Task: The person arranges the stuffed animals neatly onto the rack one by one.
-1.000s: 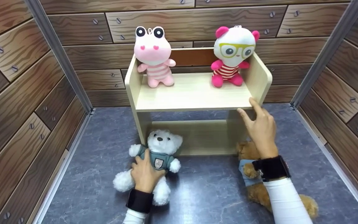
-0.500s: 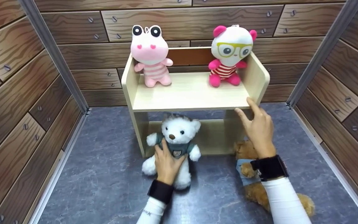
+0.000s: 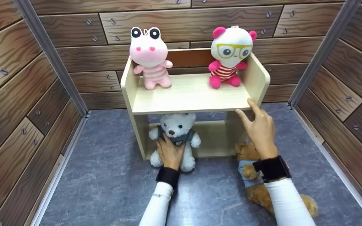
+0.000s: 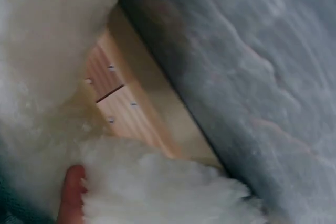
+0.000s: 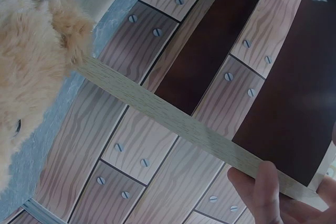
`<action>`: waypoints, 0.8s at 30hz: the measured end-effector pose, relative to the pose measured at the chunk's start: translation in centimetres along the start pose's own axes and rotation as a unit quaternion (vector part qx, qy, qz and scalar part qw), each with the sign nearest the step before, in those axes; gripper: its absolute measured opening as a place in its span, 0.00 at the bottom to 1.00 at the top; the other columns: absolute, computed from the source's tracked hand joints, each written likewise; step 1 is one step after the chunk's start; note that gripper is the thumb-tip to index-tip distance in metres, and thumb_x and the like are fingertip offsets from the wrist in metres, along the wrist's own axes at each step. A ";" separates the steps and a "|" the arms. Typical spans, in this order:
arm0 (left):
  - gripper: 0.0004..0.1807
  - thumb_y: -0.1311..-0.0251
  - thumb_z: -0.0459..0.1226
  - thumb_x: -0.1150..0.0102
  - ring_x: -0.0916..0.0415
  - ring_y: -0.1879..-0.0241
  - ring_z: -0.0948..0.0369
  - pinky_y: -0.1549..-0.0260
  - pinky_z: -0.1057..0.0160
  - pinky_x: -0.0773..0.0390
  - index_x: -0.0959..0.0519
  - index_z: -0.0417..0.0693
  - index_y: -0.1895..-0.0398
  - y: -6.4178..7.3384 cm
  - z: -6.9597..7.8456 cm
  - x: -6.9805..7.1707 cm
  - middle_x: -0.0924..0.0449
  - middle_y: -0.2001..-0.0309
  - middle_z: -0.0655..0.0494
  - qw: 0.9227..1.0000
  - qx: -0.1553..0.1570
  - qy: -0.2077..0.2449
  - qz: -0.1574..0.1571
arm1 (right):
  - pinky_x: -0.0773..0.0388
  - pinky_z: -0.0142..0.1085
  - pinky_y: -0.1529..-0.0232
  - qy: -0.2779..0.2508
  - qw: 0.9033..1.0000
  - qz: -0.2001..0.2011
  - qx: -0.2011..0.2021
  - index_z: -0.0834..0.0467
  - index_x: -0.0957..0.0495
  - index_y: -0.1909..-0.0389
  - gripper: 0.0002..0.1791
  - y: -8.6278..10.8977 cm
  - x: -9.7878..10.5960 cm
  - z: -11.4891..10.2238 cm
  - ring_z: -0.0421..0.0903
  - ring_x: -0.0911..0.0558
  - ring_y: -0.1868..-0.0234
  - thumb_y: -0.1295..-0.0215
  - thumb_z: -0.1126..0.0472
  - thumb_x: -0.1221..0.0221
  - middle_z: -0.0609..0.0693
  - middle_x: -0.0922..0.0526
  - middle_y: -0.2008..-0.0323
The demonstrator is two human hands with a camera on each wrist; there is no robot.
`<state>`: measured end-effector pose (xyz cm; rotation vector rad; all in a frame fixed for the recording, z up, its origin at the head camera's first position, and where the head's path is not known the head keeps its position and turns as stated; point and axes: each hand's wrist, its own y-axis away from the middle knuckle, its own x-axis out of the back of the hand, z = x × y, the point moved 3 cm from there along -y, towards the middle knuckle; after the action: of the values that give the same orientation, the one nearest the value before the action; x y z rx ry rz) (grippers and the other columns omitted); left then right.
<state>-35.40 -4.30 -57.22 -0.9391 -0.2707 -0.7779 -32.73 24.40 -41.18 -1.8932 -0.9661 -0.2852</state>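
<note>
My left hand [image 3: 171,153] grips a white teddy bear [image 3: 178,123] in a dark green shirt by its body. The bear sits upright at the front of the lower compartment of a pale wooden shelf [image 3: 189,99], its head just below the upper board. In the left wrist view, white fur [image 4: 47,40] fills the left side, with a fingertip [image 4: 72,195] pressed into it. My right hand [image 3: 261,133] holds the shelf's right side panel near its front edge. In the right wrist view, fingers [image 5: 266,195] lie around that panel's edge [image 5: 173,114].
A pink plush toy [image 3: 149,56] with big eyes sits at the upper board's left end. A plush panda [image 3: 231,47] with yellow glasses sits at the right. A brown teddy bear [image 3: 246,152] lies on the floor, partly under my right forearm. Wood-patterned walls enclose the space.
My left hand has carried the white teddy bear from the floor at front left, rightward and forward into the lower compartment's opening. My right hand keeps its place on the shelf.
</note>
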 end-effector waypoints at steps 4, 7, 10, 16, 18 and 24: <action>0.53 0.59 0.55 0.22 0.28 0.45 0.30 0.51 0.39 0.23 0.32 0.29 0.36 -0.6 -0.2 -1.2 0.29 0.46 0.20 1.000 0.015 0.006 -0.010 | 0.26 0.62 0.53 -0.002 1.000 -0.003 -0.001 0.53 0.24 0.34 0.32 0.0 0.2 0.0 0.74 0.19 0.55 0.37 0.44 0.35 0.72 0.18 0.53; 0.52 0.56 0.54 0.23 0.28 0.45 0.30 0.48 0.39 0.24 0.33 0.30 0.35 -1.0 -0.2 -2.0 0.31 0.44 0.19 0.999 0.025 0.016 -0.020 | 0.25 0.62 0.54 0.001 1.000 -0.008 -0.005 0.53 0.25 0.34 0.32 0.0 0.4 0.2 0.73 0.19 0.55 0.36 0.44 0.35 0.72 0.18 0.54; 0.51 0.54 0.54 0.24 0.29 0.44 0.29 0.47 0.38 0.25 0.34 0.31 0.34 -1.3 -0.2 -2.8 0.32 0.44 0.19 0.999 0.028 0.026 -0.026 | 0.25 0.62 0.54 0.006 1.000 -0.010 -0.010 0.52 0.25 0.34 0.32 0.0 0.6 0.3 0.74 0.19 0.56 0.36 0.43 0.35 0.72 0.18 0.55; 0.51 0.53 0.52 0.23 0.27 0.47 0.30 0.52 0.39 0.23 0.36 0.30 0.33 -2.4 -0.5 -4.0 0.33 0.44 0.20 0.999 0.019 0.041 -0.023 | 0.25 0.62 0.55 0.001 1.000 -0.017 -0.015 0.51 0.26 0.33 0.33 0.1 0.5 0.3 0.74 0.19 0.56 0.36 0.42 0.36 0.72 0.18 0.55; 0.52 0.52 0.52 0.24 0.27 0.47 0.31 0.55 0.40 0.21 0.37 0.30 0.32 -2.9 -0.8 -4.3 0.34 0.43 0.19 0.998 0.017 0.048 -0.027 | 0.25 0.62 0.56 -0.001 1.000 -0.015 -0.011 0.52 0.25 0.33 0.33 0.0 0.3 0.2 0.73 0.19 0.56 0.36 0.43 0.36 0.73 0.18 0.56; 0.51 0.47 0.53 0.27 0.34 0.40 0.29 0.51 0.38 0.23 0.40 0.33 0.28 -4.8 -1.3 -5.0 0.38 0.39 0.19 0.993 0.052 0.062 -0.084 | 0.25 0.62 0.55 -0.010 1.000 0.002 0.004 0.54 0.23 0.35 0.32 0.0 -0.1 0.0 0.74 0.19 0.57 0.38 0.46 0.33 0.72 0.17 0.57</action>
<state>-42.39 -4.60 -57.62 -0.7741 -0.2811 -0.9641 -32.81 24.31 -41.21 -1.8936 -0.9760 -0.2612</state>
